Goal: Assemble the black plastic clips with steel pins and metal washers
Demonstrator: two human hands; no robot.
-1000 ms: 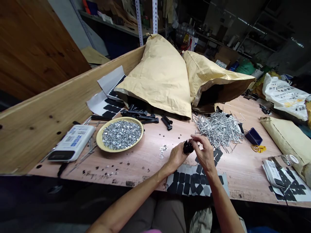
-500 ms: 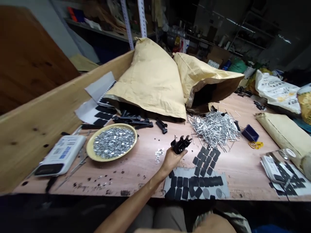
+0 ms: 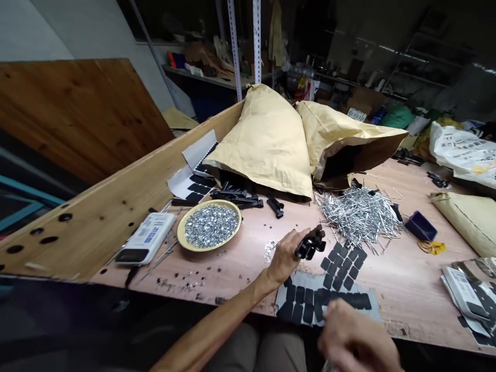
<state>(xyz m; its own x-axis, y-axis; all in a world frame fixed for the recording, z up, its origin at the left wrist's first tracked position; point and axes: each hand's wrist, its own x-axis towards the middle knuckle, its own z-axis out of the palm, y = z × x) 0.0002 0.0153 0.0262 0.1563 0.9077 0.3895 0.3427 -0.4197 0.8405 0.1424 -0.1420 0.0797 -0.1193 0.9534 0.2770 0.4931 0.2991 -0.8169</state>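
Note:
My left hand (image 3: 284,258) is closed around a black plastic part with clip-like ends (image 3: 311,244), held above the table between the small washers and the pile of metal pins. Its fingers are partly hidden behind the wrist and the part. My right hand (image 3: 356,333), blurred, hovers over the front edge of a pale backing sheet (image 3: 374,299) with rows of black rectangular pads (image 3: 308,295). The right fingers look curled, but what they may hold cannot be made out. More loose black pads (image 3: 341,267) lie just behind the sheet.
A yellow bowl of metal washers (image 3: 181,238) stands to the left, beside a white box-shaped device (image 3: 149,237). Behind are black plastic parts (image 3: 236,197) and two paper sacks (image 3: 271,139). Metal pins (image 3: 360,214) and a dark blue tray (image 3: 421,226) lie to the right.
The view has swung left. My left hand has turned, tipping the black plastic part. My right hand has come up from the bottom edge to the front of the pad sheet.

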